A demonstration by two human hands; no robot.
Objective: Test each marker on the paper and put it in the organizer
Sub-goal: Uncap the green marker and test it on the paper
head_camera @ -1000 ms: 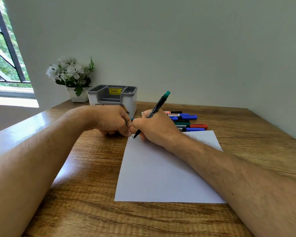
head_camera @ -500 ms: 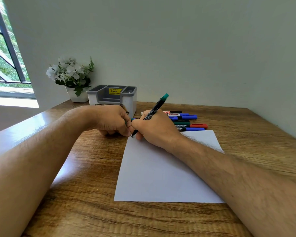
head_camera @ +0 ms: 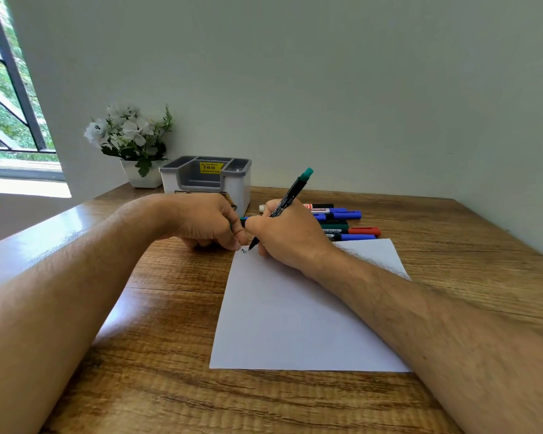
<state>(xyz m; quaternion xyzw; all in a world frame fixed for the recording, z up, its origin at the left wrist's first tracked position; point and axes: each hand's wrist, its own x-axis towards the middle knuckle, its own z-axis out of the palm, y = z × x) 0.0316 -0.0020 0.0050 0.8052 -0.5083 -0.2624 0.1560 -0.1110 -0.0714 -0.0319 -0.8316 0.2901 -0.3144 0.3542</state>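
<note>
My right hand [head_camera: 287, 236] grips a black marker with a green end [head_camera: 290, 194], tilted, with its tip on the far left corner of the white paper [head_camera: 289, 314]. A small dark scribble [head_camera: 243, 251] shows just left of the tip. My left hand [head_camera: 201, 220] is closed in a fist at the paper's corner, touching the right hand, and a small green piece [head_camera: 242, 218], apparently the cap, pokes out of it. The grey and white organizer [head_camera: 237, 186] stands behind the left hand. Several capped markers [head_camera: 342, 214], blue, green, red and black, lie behind the right hand.
A white pot of white flowers [head_camera: 141, 178] stands left of the organizer against the wall. The wooden table [head_camera: 467, 245] ends at the wall behind and on the right. A window [head_camera: 10, 104] is at the far left.
The marker tip has made small strokes at the paper's corner, leaving a scribble. The marker's top end has shifted slightly. The left hand has stayed put.
</note>
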